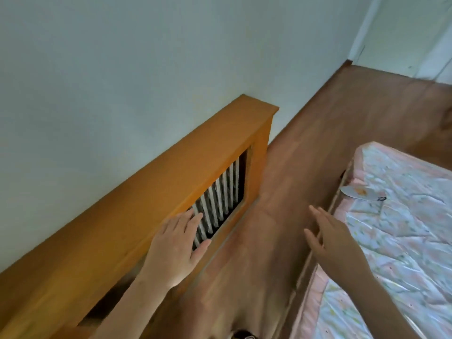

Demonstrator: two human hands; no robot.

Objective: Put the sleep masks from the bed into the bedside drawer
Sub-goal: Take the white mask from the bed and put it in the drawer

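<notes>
A pale sleep mask with an orange mark and a dark strap loop lies at the near left edge of the bed. The bed has a pink and white patterned cover. My right hand hovers open over the floor beside the bed's edge, below and left of the mask, fingers spread and empty. My left hand is open too, in front of the wooden radiator cover, holding nothing. No drawer is in view.
An orange wooden radiator cover with white slats runs along the left wall. Brown wooden floor lies between it and the bed. A white door or wall stands at the far right corner.
</notes>
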